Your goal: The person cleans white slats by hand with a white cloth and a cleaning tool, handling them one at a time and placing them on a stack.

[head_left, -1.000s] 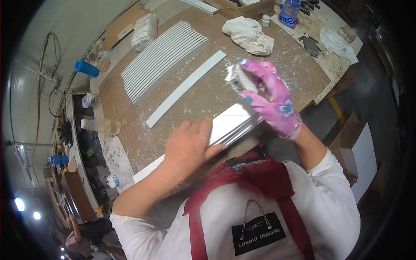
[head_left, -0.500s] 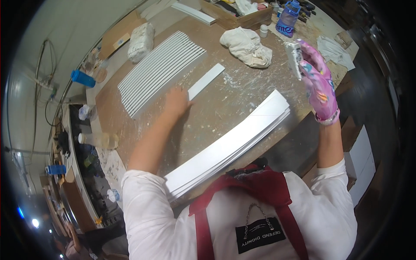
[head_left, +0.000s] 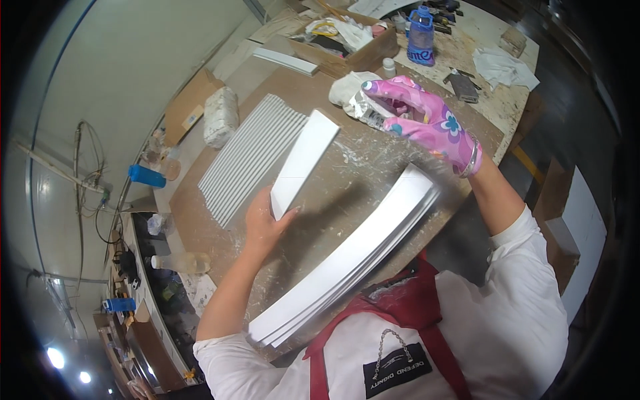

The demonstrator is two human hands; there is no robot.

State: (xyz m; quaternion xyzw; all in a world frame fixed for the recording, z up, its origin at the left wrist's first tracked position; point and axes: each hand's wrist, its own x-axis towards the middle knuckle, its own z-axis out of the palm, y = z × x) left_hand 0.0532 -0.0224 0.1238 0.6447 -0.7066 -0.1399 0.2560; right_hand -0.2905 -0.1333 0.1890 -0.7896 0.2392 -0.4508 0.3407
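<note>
My bare left hand grips the lower end of a flat white strip, raised and tilted above the table. Behind it, several narrow white strips stand in a close row. My right hand, in a pink flowered glove, is closed on a pale, wrinkled, silvery block-shaped thing; its exact kind is unclear. That thing is in front of a crumpled off-white cloth and partly covers it. Along the near table edge lies a stack of long white strips, between my arms.
At the back are an open box of odds and ends, a small white jar and a blue bottle. A dark block and white cloth lie right. A plaster-coated block stands beside the row.
My left hand has picked up the single strip from the table and raised it. My right hand has moved left, toward the crumpled cloth, with the silvery thing. The view has shifted slightly.
</note>
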